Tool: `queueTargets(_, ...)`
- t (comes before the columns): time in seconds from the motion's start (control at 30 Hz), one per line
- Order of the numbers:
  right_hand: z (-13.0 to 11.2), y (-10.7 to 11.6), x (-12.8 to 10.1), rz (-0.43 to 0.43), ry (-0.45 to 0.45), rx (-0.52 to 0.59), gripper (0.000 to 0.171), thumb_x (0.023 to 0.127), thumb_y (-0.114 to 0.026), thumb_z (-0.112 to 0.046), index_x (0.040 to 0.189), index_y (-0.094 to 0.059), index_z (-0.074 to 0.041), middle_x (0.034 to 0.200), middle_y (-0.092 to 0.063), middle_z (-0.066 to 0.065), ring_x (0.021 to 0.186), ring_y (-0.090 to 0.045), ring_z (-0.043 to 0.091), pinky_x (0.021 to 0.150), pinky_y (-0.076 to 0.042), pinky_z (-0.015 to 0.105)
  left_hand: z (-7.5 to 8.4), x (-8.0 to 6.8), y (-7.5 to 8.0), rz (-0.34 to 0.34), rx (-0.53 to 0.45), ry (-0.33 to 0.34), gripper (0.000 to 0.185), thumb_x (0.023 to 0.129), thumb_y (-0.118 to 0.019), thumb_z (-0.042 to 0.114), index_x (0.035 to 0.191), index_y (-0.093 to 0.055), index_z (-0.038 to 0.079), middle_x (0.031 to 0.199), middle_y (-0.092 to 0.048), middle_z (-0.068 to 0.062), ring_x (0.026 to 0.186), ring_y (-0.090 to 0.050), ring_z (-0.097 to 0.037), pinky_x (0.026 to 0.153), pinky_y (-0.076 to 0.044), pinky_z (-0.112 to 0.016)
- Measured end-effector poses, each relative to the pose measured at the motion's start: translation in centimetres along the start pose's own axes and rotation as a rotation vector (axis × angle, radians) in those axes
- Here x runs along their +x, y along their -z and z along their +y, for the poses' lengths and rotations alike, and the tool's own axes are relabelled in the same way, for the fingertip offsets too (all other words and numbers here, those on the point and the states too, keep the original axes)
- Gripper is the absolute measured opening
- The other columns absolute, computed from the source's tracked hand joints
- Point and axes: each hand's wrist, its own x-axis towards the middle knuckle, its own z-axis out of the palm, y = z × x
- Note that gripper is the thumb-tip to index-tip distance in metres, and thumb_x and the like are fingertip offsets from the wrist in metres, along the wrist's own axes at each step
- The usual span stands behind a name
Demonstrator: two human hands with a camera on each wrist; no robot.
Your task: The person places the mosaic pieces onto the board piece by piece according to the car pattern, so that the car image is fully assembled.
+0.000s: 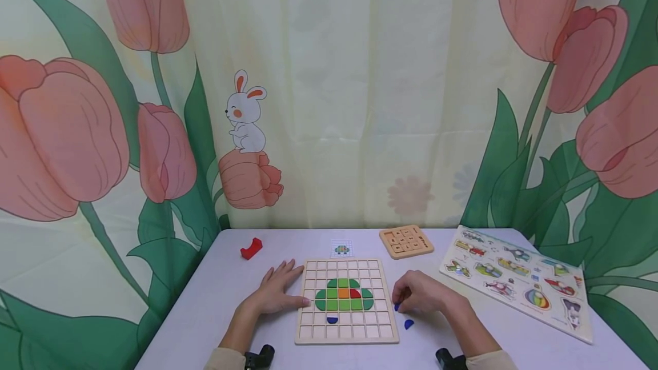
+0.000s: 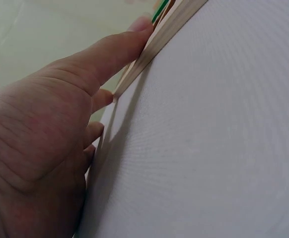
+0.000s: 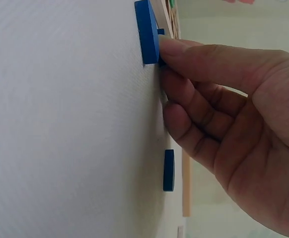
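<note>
My left hand (image 1: 280, 290) lies with fingers spread along the left side of a wooden grid board (image 1: 346, 333), its thumb on the frame; in the left wrist view that thumb touches the board's edge. Green, orange and red pieces form a rounded pattern on the board, and a blue half-round piece (image 1: 332, 320) sits below them. Just right of the board, my right hand (image 1: 424, 293) pinches a small blue piece (image 1: 396, 306) at the tabletop, mostly covered by the fingers. Another blue half-round piece (image 1: 409, 324) lies nearer me. One more blue piece (image 3: 169, 170) shows in the right wrist view.
A small pattern card (image 1: 341, 248) lies behind the board. Farther back are a red block (image 1: 251, 248) at left and a wooden number puzzle (image 1: 406, 241) at right. A large picture puzzle board (image 1: 516, 281) covers the table's right side. A curtain hangs behind.
</note>
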Motion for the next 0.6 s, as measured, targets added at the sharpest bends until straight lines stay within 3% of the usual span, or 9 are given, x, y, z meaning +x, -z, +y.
queueTargets(0.43,-0.31,-0.34,-0.05,-0.021,-0.024,-0.025,0.015,0.090,-0.079,-0.003,0.089,-0.068,-0.014,0.084,-0.064,0.001,0.083,-0.058,0.019,0.069,-0.044,0.028,0.00,0.04,-0.08,-0.004,0.011,0.000,0.103,0.075,-0.078,0.071,0.159,-0.045,0.022,0.172,-0.028,-0.012,0.162,-0.012,-0.037,0.128,-0.002,-0.067)
queueTargets(0.6,-0.04,-0.21,0.18,0.021,0.004,-0.023,0.014,0.090,-0.079,-0.005,0.088,-0.068,-0.015,0.085,-0.066,-0.002,0.082,-0.059,0.017,0.070,-0.046,0.026,0.02,-0.01,-0.07,0.001,0.012,-0.009,0.103,0.075,-0.078,0.070,0.159,-0.045,0.021,0.172,-0.028,-0.013,0.162,-0.013,-0.038,0.128,-0.003,-0.068)
